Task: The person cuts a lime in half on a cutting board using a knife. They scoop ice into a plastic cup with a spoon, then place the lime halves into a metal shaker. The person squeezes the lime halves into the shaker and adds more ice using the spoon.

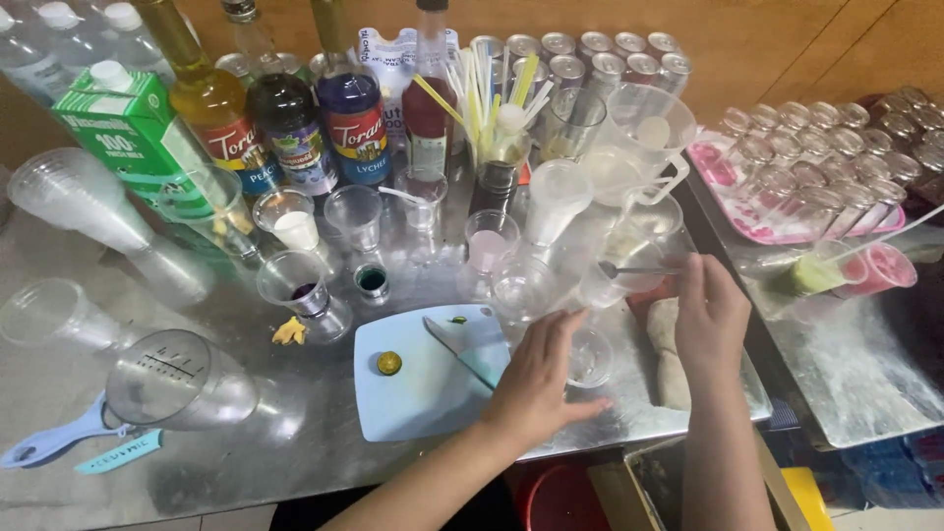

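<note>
Head view, looking down on the steel table (197,462), dull and scratched, wide enough to carry the whole spread. Syrup bottles (285,118), glass with long necks, stand in a row at the back with the green carton (133,133) and the cans (600,54), out of my reach zone so the front stays for work. Clear jug (639,147) upright behind the cups. Pink tray (777,211) of small glasses sits to my right on a second surface, well apart.

Pale blue cutting board (413,379), flat plastic with rounded corners, lies nearest me; knife (462,349) rests on it blade flat, a lime slice (389,363) beside it.

Left hand (539,379): fingers together, slightly curled, palm down over the board's right edge, holding nothing that I can see. Right hand (710,320): fingers loosely bent, edge-on, hovering near a spoon (634,269) that lies across a cup; touching or not, I cannot tell.

Small clear cup (590,356), thin plastic, empty-looking, sits between my two hands.
</note>
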